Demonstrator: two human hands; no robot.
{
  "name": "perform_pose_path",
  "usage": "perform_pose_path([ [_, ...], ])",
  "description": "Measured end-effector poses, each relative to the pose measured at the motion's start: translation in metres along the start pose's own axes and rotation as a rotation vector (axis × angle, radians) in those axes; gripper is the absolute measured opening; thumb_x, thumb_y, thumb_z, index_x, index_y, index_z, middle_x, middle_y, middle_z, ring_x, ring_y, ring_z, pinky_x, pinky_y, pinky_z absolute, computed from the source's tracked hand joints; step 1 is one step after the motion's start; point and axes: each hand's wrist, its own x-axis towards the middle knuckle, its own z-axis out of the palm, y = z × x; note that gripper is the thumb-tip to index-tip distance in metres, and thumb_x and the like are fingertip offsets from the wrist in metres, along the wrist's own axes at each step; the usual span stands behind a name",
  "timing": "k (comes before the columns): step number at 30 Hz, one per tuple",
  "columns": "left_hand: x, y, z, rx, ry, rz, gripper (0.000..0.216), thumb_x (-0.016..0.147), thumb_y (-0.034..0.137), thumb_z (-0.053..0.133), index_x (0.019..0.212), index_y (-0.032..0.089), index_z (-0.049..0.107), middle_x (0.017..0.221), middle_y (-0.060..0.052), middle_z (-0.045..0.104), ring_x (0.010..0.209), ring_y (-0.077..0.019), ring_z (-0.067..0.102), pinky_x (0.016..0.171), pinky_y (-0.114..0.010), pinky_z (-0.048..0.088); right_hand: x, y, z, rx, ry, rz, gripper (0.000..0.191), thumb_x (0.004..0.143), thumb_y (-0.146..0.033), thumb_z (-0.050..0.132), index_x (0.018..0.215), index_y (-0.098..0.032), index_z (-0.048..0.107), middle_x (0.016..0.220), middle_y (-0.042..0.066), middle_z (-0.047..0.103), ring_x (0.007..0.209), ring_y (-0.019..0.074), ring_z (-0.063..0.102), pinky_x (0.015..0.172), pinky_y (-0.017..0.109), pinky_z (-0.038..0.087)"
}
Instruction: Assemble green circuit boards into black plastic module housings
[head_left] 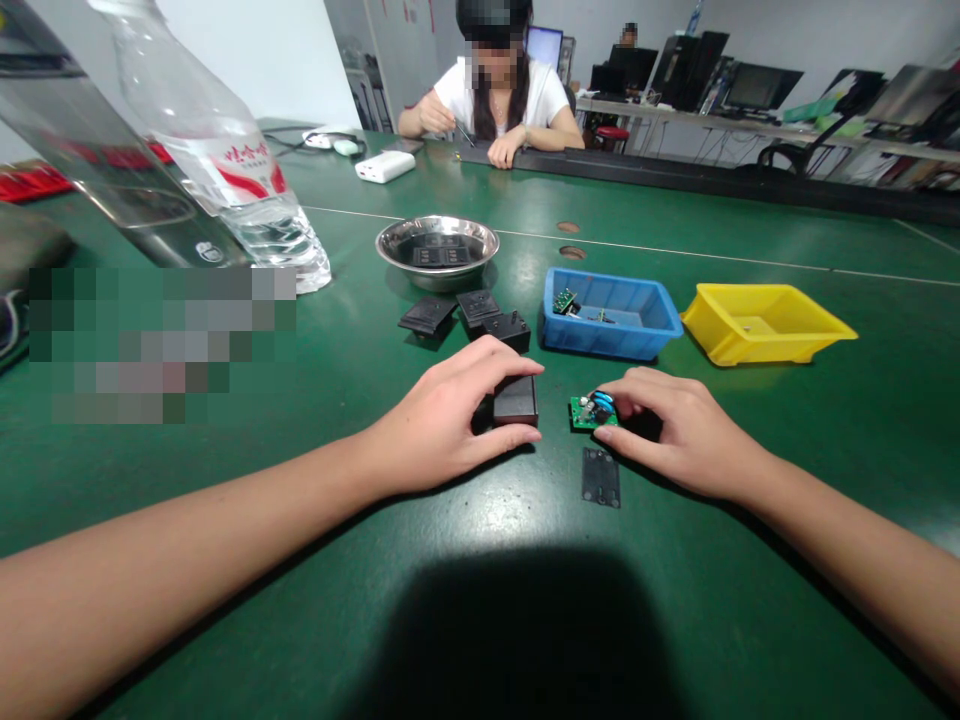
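My left hand (457, 405) is curved around a black plastic case (516, 402) on the table, thumb on the near side and fingers on the far side. Just to the right, my right hand (667, 425) grips a small green circuit board (583, 412) between thumb and fingers. Blue, round parts stand on that board. A flat black plate (601, 478) with small holes lies below the board, apart from both hands. Beyond my left hand sit more black plastic cases (480, 310), partly covered by my fingers.
A steel bowl (439, 280) holds black pieces. The blue bin (611, 340) contains circuit boards; a yellow bin (769, 350) stands beside it. Water bottles (247, 190) are at the left. A white power bank (385, 166) lies farther back. Another person (502, 110) works across the green table (300, 600).
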Motion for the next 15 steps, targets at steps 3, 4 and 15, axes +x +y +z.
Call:
perform_pose_path([
  [3, 0.0004, 0.0018, 0.0009, 0.001, -0.045, -0.018, 0.033, 0.088, 0.033, 0.068, 0.116, 0.018, 0.060, 0.111, -0.007, 0.065, 0.103, -0.0205, 0.063, 0.091, -0.032, 0.051, 0.0002, -0.0005, -0.0002, -0.006, 0.002, 0.002, 0.020, 0.092, -0.033, 0.063, 0.102, -0.016, 0.068, 0.076, 0.003, 0.062, 0.071, 0.0167, 0.058, 0.067, 0.028, 0.043],
  [4, 0.0004, 0.0022, 0.0010, 0.000, -0.050, -0.023, 0.032, 0.087, 0.032, 0.068, 0.115, 0.018, 0.060, 0.110, -0.007, 0.066, 0.102, -0.0203, 0.064, 0.091, -0.031, 0.051, 0.0002, -0.0007, -0.0002, -0.007, 0.004, 0.004, 0.020, 0.092, -0.033, 0.063, 0.101, -0.016, 0.068, 0.076, 0.003, 0.062, 0.071, 0.0168, 0.058, 0.067, 0.028, 0.043],
  [15, -0.0003, 0.0035, -0.0017, -0.034, 0.013, -0.035, 0.031, 0.087, 0.038, 0.066, 0.110, 0.019, 0.058, 0.107, -0.006, 0.066, 0.097, -0.0198, 0.064, 0.087, -0.031, 0.050, 0.0004, -0.0007, -0.0010, -0.009, -0.006, 0.004, 0.019, 0.092, -0.033, 0.064, 0.101, -0.017, 0.068, 0.077, 0.003, 0.063, 0.072, 0.0173, 0.058, 0.068, 0.028, 0.043],
])
